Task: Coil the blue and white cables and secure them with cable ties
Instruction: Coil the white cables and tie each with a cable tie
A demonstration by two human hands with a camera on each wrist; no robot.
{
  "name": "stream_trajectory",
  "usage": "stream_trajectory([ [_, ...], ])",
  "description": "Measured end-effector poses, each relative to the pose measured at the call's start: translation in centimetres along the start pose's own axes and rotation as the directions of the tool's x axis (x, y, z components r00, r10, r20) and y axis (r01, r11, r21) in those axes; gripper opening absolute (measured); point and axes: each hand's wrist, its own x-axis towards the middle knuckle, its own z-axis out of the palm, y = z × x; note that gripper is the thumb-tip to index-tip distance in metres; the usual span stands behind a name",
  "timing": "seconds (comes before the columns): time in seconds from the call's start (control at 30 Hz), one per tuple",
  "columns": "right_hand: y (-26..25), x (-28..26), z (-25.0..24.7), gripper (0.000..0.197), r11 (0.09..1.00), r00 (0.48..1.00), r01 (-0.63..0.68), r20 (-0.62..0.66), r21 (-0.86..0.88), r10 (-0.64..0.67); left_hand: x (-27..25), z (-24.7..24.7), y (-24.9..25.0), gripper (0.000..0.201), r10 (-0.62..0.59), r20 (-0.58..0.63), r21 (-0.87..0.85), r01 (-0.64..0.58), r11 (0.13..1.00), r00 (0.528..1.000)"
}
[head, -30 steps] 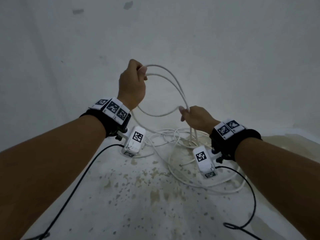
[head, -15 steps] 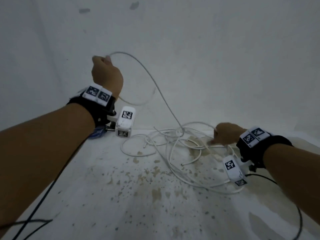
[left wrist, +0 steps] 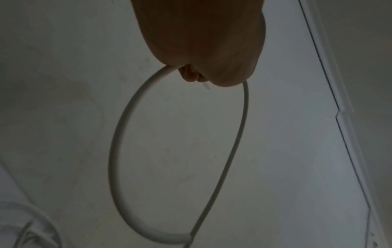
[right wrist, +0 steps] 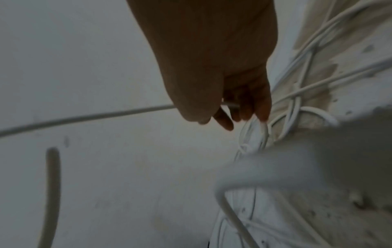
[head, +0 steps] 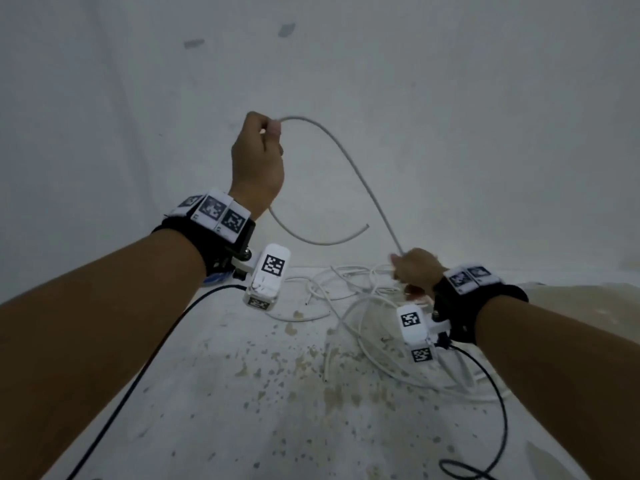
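Left hand pinches thin white round cable, short end curling below it; right hand grips farther down, above loose tangle: coiling barely begun, untied

Lighting: dim, flat, grey; no glare. Head view: wide-angle bowing toward the edges. Wrist views: darker, hands silhouetted; right wrist view blurred at 4 o'clock.

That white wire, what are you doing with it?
A person is coiling a thin white cable. The left hand holds it raised, with its short free end curling below. The right hand grips the same cable lower down, just above the tangled pile of white cable on the stained white floor. No tie is on yet.
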Motion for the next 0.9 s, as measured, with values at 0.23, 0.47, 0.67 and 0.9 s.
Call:
stream_trajectory([
  [0.23,4.3,0.0,-4.9,0.024,0.966,0.984,-0.067,-0.143,0.250,0.105,-0.3,-2.0,-4.6,0.029,-0.147,0.026,0.258,0.136,0.957,0.989],
  [0.47,2.1,-2.0,-9.6,0.038,0.364,0.910,0.301,-0.379,0.881,0.167,-2.0,-2.7,-6.6,0.027,-0.237,0.542,0.473,-0.060,0.879,0.806],
  [0.67,2.5,-2.3,-7.9,0.016,0.711,0.896,0.225,-0.428,0.667,0.118,-3.6,-1.8,-5.9,0.060,-0.558,0.509,0.849,-0.274,0.452,0.656],
  [0.9,4.2,-2.8,-6.8,0.016,0.642,0.970,-0.142,-0.022,0.754,0.240,-3.7,0.2,-3.5,0.015,-0.561,0.726,0.571,0.105,0.814,0.398],
])
